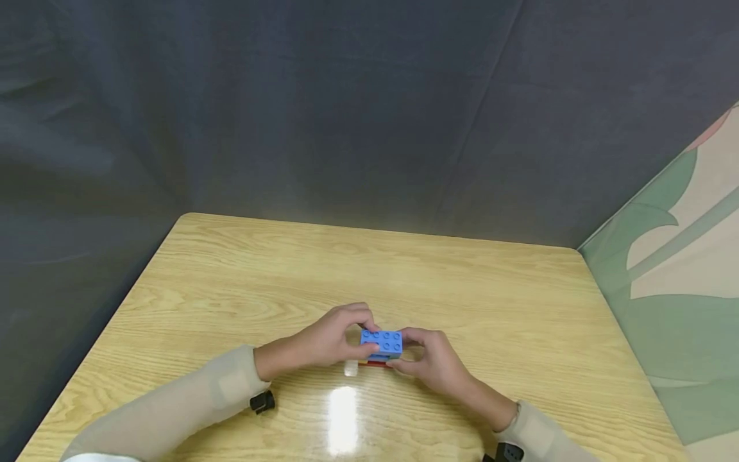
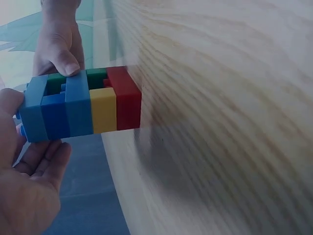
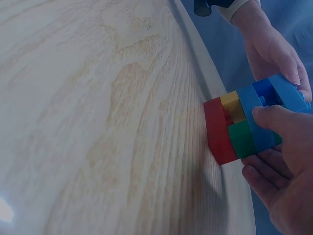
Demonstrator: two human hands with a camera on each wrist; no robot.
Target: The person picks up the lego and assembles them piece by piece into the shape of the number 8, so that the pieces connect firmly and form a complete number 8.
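Note:
A stack of toy building bricks stands on the wooden table between both hands. Its red base brick [image 2: 124,100] touches the tabletop. Above the red lie a yellow brick [image 2: 103,110] and a green brick [image 3: 242,139] side by side, then a long blue brick [image 2: 78,105]. Over that sit a smaller blue brick and a green one, topped by another long blue brick [image 1: 388,341]. My left hand [image 1: 337,337] pinches this top brick at its left end. From the right, my right hand [image 1: 435,364] grips the stack, thumb on the middle long blue brick.
The wooden table [image 1: 242,269] extends around the stack. Behind it hangs a dark curtain [image 1: 346,115], with a green and cream patterned sheet [image 1: 681,308] on the right. Glare spots shine on the tabletop. Each wrist carries a small black device [image 1: 262,402].

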